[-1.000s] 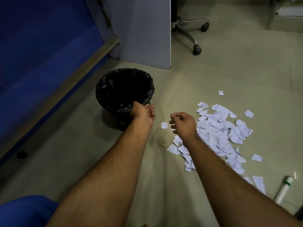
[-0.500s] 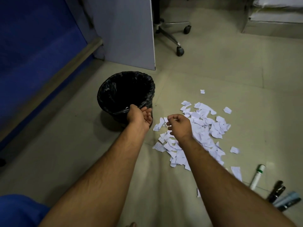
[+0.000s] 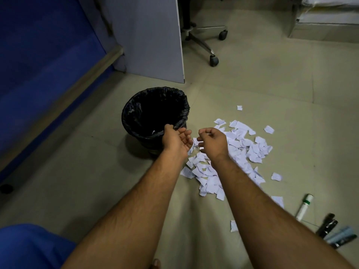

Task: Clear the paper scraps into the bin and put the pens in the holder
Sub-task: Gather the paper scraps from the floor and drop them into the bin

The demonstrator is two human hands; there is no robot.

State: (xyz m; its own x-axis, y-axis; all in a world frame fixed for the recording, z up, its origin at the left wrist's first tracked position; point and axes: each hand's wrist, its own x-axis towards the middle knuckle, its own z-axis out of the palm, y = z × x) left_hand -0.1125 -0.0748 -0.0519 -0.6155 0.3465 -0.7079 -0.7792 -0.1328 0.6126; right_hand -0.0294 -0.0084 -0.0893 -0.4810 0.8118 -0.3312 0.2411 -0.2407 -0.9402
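A black bin lined with a black bag stands on the floor. My left hand is at its near rim, palm up, fingers apart, thumb against the bag's edge, nothing in the palm. My right hand hovers just right of it over the left edge of a pile of white paper scraps. Its fingers are curled and pinched on a thin white sliver of paper. Pens lie on the floor at the lower right: a white marker, dark pens and a pale blue one.
A grey partition panel stands behind the bin, with an office chair base to its right. A blue wall with a wooden ledge runs along the left. Stray scraps lie near my right forearm.
The view has shifted, bringing the pens into sight at lower right. My left hand stays at the bin's rim; my right hand has drifted slightly closer to it.
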